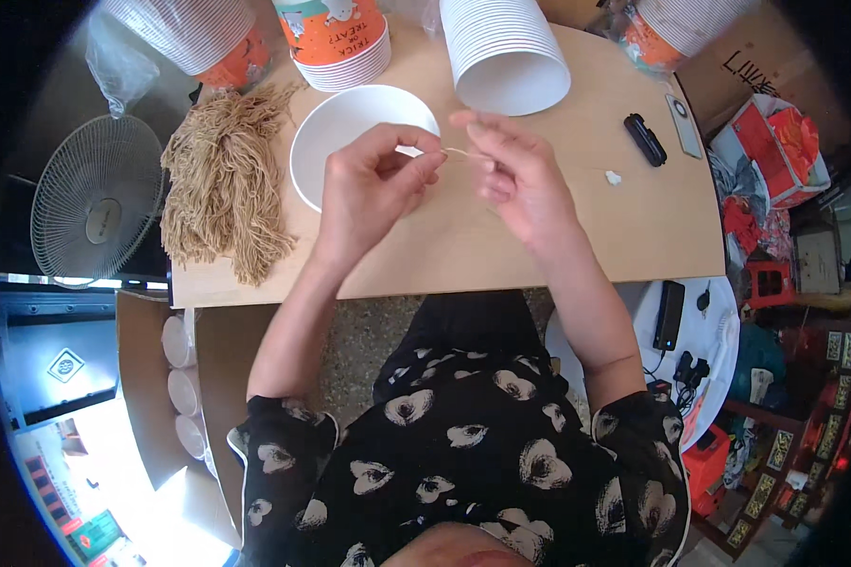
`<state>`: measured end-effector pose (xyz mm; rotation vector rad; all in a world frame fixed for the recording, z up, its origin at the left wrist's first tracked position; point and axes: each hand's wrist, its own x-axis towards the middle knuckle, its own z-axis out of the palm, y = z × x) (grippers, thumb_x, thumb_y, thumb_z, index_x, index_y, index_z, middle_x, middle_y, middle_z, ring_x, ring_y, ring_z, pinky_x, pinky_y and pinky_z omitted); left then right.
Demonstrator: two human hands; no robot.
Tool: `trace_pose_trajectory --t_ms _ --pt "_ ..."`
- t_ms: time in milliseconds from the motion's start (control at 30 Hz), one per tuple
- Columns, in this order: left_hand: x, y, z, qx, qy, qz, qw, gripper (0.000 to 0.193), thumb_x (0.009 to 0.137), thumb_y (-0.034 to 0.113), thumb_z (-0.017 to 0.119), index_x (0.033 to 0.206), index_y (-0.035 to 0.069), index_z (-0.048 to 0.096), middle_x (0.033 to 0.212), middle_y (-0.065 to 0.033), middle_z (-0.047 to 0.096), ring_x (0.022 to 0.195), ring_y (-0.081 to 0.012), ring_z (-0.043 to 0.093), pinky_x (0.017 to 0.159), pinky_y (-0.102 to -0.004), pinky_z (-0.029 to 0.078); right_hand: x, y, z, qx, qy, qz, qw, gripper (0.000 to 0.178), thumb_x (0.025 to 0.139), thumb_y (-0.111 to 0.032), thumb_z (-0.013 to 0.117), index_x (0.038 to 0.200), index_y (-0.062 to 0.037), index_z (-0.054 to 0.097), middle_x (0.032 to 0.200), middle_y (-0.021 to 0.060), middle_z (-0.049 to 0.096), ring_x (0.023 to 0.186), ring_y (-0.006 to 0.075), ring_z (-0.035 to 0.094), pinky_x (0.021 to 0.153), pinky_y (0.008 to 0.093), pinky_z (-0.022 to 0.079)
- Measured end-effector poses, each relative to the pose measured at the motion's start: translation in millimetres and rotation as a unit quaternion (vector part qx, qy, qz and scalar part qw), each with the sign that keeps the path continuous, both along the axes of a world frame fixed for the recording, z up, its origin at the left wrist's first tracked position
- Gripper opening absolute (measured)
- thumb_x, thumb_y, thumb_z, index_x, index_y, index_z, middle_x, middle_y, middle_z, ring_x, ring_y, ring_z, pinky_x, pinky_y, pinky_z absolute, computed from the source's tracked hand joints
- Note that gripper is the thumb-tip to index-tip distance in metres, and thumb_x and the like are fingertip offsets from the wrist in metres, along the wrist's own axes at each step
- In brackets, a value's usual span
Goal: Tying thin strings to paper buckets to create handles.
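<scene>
A short, thin tan cord (465,153) stretches between my two hands, above the near right side of a white paper bucket (336,118). The fingertips of my left hand (373,184) are pinched on one end of it. At the other end, my right hand (529,180) has the cord at its thumb and fingers, with the index finger raised and slightly blurred. A thick bundle of tan cords (227,180) lies on the table (425,255), left of the bucket.
Stacked orange-printed buckets (336,38) and a white bucket stack (506,57) line the far edge. At right lie a black case (645,140), a flat grey device (684,125) and a white scrap (614,178). A fan (99,203) stands left; an open cardboard box (147,378) sits below.
</scene>
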<state>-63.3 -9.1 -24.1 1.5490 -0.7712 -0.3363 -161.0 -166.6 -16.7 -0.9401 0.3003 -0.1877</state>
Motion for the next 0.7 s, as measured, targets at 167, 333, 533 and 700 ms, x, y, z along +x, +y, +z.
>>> trace_pose_trajectory --t_ms 167,333,533,700 --pt "25 5 11 0.046 0.087 -0.099 0.990 0.017 0.090 0.013 0.071 0.100 -0.001 0.069 0.085 -0.0049 0.071 0.069 -0.0052 0.061 0.063 -0.0208 0.050 7 -10 5 -0.055 -0.065 -0.041 0.996 0.024 0.095 -0.016 0.063 0.113 -0.0010 0.067 0.068 -0.0072 0.047 0.051 -0.0006 0.032 0.045 0.0167 0.022" --pt "37 5 13 0.031 0.270 -0.172 0.947 0.017 0.089 0.011 0.071 0.101 -0.001 0.070 0.092 -0.0070 0.072 0.071 -0.0085 0.065 0.063 -0.0179 0.052 12 -18 -12 -0.202 -0.056 -0.081 0.974 0.019 0.094 -0.014 0.063 0.109 -0.0033 0.069 0.076 -0.0035 0.056 0.062 0.0016 0.046 0.050 0.0185 0.031" --pt "37 3 4 0.013 0.270 -0.154 0.950 0.018 0.090 0.012 0.071 0.102 -0.002 0.069 0.091 -0.0083 0.072 0.074 -0.0090 0.067 0.064 -0.0176 0.054 -6 -1 -11 -0.659 -0.143 -0.249 0.695 0.021 0.077 -0.006 0.077 0.097 -0.0094 0.071 0.087 0.0029 0.065 0.086 0.0182 0.059 0.075 0.0319 0.043" --pt "30 0 3 0.007 0.250 -0.146 0.957 0.018 0.089 0.009 0.071 0.101 -0.003 0.068 0.088 -0.0093 0.072 0.075 -0.0105 0.068 0.066 -0.0189 0.055 -3 6 -20 -0.649 -0.170 -0.213 0.710 0.020 0.073 -0.006 0.080 0.090 -0.0110 0.070 0.087 -0.0001 0.067 0.083 0.0195 0.059 0.083 0.0353 0.039"
